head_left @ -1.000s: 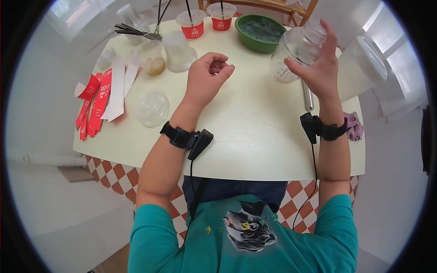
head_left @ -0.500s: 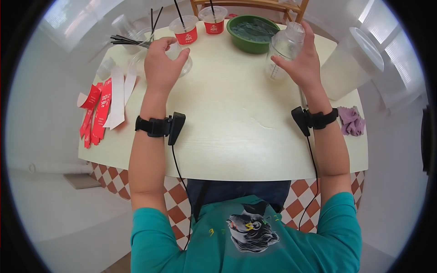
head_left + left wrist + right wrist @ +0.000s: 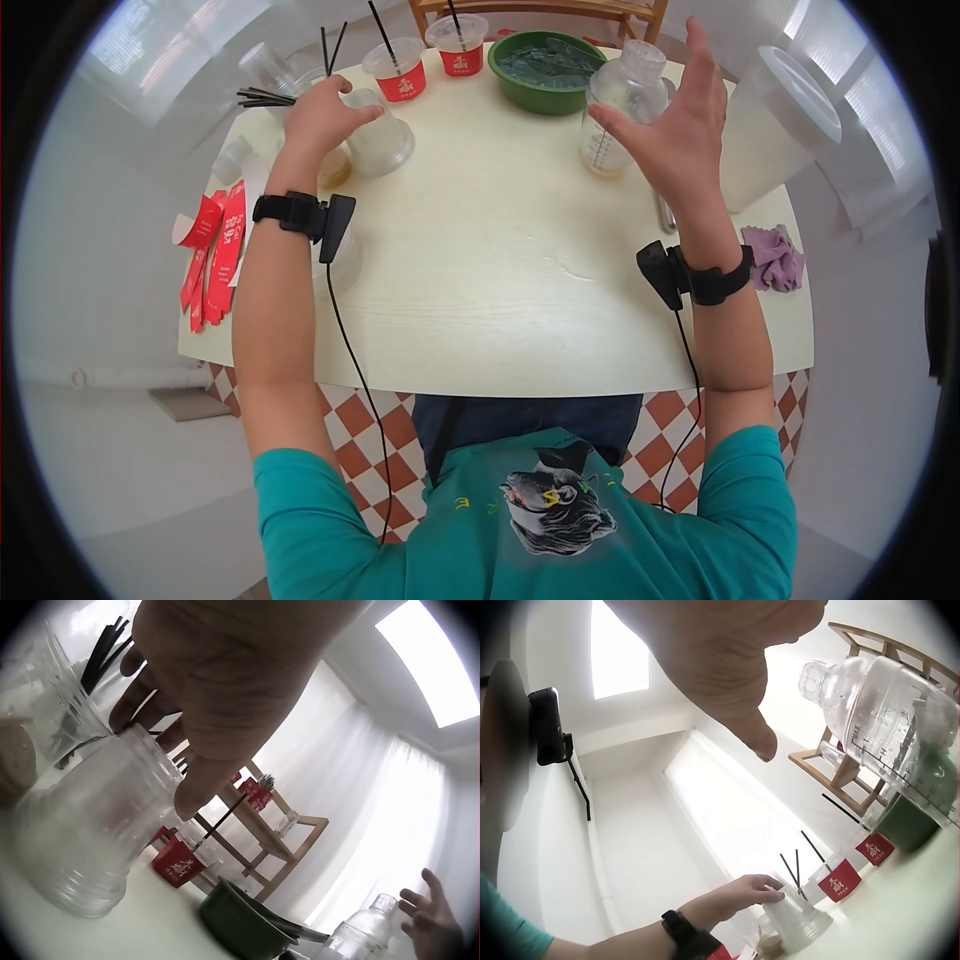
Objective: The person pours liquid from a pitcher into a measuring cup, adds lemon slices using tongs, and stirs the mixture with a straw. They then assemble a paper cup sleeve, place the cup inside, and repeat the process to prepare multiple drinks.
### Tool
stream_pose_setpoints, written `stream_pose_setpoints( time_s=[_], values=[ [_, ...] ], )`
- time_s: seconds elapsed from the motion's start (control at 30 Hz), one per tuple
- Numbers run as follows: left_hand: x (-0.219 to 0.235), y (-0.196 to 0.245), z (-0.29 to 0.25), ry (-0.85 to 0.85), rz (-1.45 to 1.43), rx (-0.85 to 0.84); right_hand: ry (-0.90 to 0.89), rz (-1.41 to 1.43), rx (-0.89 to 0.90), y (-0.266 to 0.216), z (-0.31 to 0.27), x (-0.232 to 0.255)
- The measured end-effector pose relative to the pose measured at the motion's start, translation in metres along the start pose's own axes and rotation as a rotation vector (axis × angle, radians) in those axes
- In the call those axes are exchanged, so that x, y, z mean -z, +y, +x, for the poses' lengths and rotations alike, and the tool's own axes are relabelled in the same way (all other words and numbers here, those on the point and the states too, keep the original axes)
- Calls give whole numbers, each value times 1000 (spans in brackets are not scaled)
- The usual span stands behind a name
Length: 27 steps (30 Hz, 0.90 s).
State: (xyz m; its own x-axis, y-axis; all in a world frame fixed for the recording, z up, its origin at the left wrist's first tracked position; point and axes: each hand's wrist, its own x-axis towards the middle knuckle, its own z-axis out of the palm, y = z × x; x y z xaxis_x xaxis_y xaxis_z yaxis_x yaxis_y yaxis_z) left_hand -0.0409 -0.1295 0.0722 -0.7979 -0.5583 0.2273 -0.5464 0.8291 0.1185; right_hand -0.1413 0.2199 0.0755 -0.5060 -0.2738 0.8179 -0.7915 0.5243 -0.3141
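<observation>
In the head view my left hand [image 3: 322, 118] is over the left side of the table, beside an upside-down stack of clear plastic cups [image 3: 385, 145]. Its fingertips are right at the narrow upper end of the cups [image 3: 82, 825], thumb on one side and loosely bent fingers on the other. My right hand [image 3: 682, 130] is held up with fingers spread and straight, next to a clear shaker bottle [image 3: 608, 145] with printed measuring marks. In the right wrist view the thumb stands apart from this bottle [image 3: 885, 727].
Two red-labelled cups [image 3: 405, 85] with black straws and a green basin [image 3: 545, 100] line the back. Red paper strips [image 3: 225, 235] and a bundle of black straws [image 3: 265, 98] lie left. At right are a tall lidded container [image 3: 765, 150], a metal rod [image 3: 667, 215] and a purple cloth [image 3: 775, 258].
My left hand has moved left from mid-table to the stack of cups. The right hand stays by the shaker bottle, its fingers now straighter. The head view has shifted slightly.
</observation>
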Motion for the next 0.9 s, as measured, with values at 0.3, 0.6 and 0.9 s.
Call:
stream_pose_setpoints(
  time_s=[0.3,0.6,0.9],
  values=[
    [30,-2,2,149,-47,-62,220,-55,50,-14,0,0],
    [52,1,-12,443,-408,4,52,92,172,-15,-2,10],
    [-15,78,-90,-253,-1949,-24,-488,456,-93,-39,-25,-1]
  ],
)
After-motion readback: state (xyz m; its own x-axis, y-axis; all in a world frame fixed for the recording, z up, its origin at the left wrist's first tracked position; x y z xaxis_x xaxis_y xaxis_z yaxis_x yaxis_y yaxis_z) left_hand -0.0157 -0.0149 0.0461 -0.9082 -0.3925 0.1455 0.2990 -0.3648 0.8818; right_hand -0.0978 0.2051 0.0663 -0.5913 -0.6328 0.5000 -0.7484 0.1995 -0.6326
